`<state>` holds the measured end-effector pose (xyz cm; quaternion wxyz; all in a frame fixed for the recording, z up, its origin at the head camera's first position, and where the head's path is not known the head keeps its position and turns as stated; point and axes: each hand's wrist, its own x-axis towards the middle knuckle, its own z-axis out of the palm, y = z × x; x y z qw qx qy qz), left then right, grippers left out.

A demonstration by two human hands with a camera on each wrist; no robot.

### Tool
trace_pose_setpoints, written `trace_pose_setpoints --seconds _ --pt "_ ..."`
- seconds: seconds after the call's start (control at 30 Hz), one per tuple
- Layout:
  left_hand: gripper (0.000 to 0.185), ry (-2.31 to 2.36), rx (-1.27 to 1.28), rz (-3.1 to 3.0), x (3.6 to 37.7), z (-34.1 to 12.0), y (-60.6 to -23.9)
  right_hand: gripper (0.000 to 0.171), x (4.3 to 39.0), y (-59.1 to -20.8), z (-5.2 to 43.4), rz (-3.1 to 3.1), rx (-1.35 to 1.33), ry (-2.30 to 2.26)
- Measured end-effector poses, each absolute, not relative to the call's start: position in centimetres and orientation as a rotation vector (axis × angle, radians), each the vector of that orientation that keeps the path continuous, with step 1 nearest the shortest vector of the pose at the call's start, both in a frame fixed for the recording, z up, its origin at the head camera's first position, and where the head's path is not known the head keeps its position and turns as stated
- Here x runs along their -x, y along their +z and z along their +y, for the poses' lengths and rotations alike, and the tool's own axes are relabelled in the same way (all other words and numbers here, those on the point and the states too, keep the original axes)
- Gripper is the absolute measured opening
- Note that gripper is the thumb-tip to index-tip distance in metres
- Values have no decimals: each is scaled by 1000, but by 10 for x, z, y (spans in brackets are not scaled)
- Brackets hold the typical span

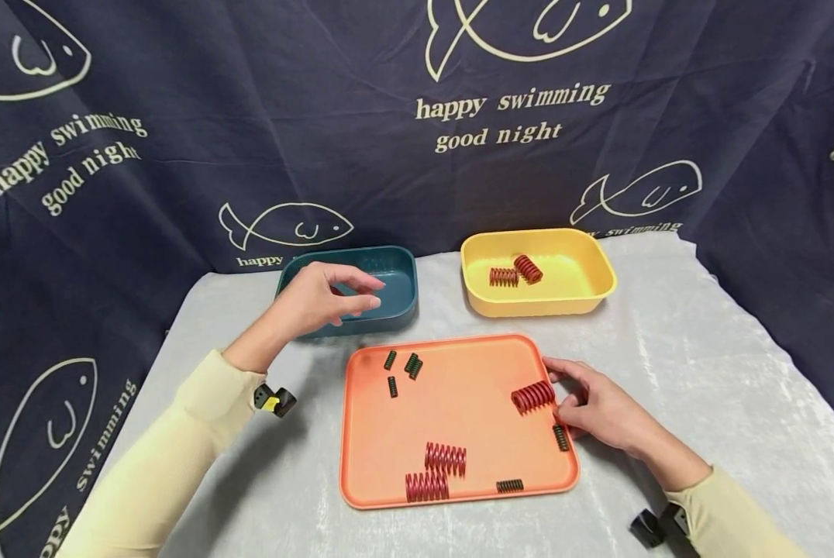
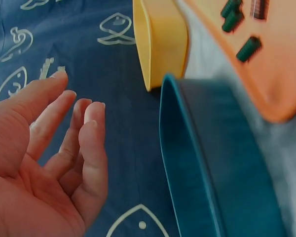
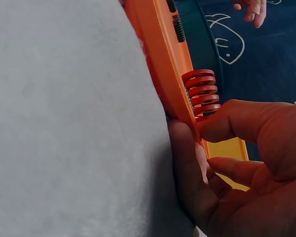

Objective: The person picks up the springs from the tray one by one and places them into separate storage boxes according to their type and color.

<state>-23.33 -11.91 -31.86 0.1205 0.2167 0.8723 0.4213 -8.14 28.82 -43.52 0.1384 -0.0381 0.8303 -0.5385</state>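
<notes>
My left hand (image 1: 328,297) hovers over the dark teal bin (image 1: 396,287), fingers loosely bent, with nothing held. The left wrist view shows its palm (image 2: 54,173) bare beside the bin. At the right edge of the orange tray (image 1: 459,418), my right hand (image 1: 601,407) has thumb and fingers parted around the end of a red coil spring (image 1: 532,397). In the right wrist view the thumb (image 3: 227,123) lies close by that spring; contact with it cannot be told. A small dark green spring (image 1: 560,438) lies just below the thumb.
Two more red springs (image 1: 446,459) lie near the tray's front edge, by a small green spring (image 1: 510,486). Several green springs (image 1: 392,387) sit at its far left. A yellow bin (image 1: 577,267) behind the tray contains two red springs (image 1: 504,277). Dark blue printed cloth (image 1: 361,101) surrounds the table.
</notes>
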Motion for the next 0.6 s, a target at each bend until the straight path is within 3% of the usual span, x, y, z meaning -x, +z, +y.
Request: trace_pose_setpoints --seconds 0.4,0.6 --pt "21 1086 -618 2680 212 -105 -362 77 83 -436 287 2401 126 -1569" --pt "27 1107 -601 2655 207 -99 -384 77 82 -436 289 2396 124 -1583"
